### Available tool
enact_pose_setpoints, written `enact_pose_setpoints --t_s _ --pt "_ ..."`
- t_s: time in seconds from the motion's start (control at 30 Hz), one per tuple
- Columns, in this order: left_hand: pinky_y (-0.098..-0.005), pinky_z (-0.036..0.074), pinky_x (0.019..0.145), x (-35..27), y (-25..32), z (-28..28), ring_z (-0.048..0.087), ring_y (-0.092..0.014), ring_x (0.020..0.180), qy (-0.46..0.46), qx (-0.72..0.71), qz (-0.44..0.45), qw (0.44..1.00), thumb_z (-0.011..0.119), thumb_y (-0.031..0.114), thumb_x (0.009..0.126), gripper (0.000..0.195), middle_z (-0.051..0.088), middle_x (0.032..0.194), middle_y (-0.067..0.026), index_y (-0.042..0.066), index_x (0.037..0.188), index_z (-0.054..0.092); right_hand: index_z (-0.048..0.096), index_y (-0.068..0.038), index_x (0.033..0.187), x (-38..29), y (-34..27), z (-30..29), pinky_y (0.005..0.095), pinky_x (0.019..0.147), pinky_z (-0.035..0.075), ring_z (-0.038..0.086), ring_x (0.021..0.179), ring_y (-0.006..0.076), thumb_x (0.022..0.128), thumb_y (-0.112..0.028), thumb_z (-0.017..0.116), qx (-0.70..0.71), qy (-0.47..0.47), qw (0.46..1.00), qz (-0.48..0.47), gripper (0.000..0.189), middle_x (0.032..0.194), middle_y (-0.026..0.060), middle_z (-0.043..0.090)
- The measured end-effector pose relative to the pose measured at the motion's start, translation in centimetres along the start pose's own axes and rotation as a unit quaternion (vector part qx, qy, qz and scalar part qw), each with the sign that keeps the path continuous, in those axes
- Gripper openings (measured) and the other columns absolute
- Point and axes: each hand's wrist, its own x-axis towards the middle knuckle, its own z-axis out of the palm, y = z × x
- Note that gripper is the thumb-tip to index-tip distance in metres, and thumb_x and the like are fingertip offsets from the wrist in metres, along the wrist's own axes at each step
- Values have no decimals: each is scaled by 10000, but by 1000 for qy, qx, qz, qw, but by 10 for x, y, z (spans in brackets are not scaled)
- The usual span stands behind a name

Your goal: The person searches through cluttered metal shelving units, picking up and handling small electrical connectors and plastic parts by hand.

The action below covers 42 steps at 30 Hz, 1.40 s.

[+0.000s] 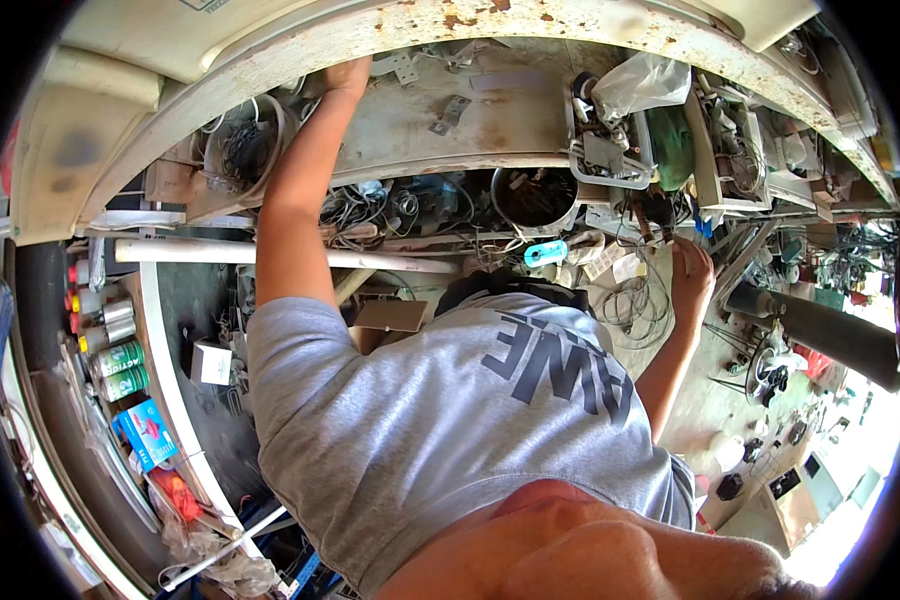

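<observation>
My left hand (347,76) reaches in over a worn metal shelf (390,142). The rusty upper beam (487,16) hides its fingers, so what it holds cannot be told. Near it lie a perforated metal plate (403,69) and a round bin of dark wire (246,146). Lower on the right, my right hand (691,274) hangs with bent fingers by the shelf's front, close to a dark brush-like thing (656,210); whether it grips anything is unclear. A plastic basket of small parts (607,178) stands on the shelf, with a clear plastic bag (645,86) at its back.
A metal pot (534,199) and a blue roll (546,253) sit below the shelf edge. A white tube (285,253) crosses the left side. Spray cans (120,360) and a blue box (146,433) line a side shelf. Coiled cable (634,311) and a gas cylinder (832,330) are on the right.
</observation>
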Motion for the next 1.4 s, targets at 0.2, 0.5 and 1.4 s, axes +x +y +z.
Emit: enact_pose_setpoints --t_s 0.2,0.5,1.4 --pt "-436 446 916 -17 24 -87 579 -365 1059 -204 -11 -84 975 550 323 905 475 571 1254 -131 39 1282 504 684 -38 986 21 -10 12 370 830 476 637 916 281 867 -122 614 36 -22 999 -27 162 975 116 682" --pt "-321 537 755 -69 41 -130 676 -122 825 -146 -633 -616 445 412 184 1000 187 652 1144 1 101 1096 549 690 -51 976 41 -33 10 358 810 486 639 886 257 856 -110 620 39 -19 994 -101 151 958 106 685" --pt "-319 560 796 -184 124 -153 653 -213 940 -103 -615 -536 569 634 258 911 284 583 1005 -70 60 1073 512 650 -154 1078 115 -232 260 407 692 529 646 815 325 864 -207 573 69 -76 943 -317 233 1019 105 644"
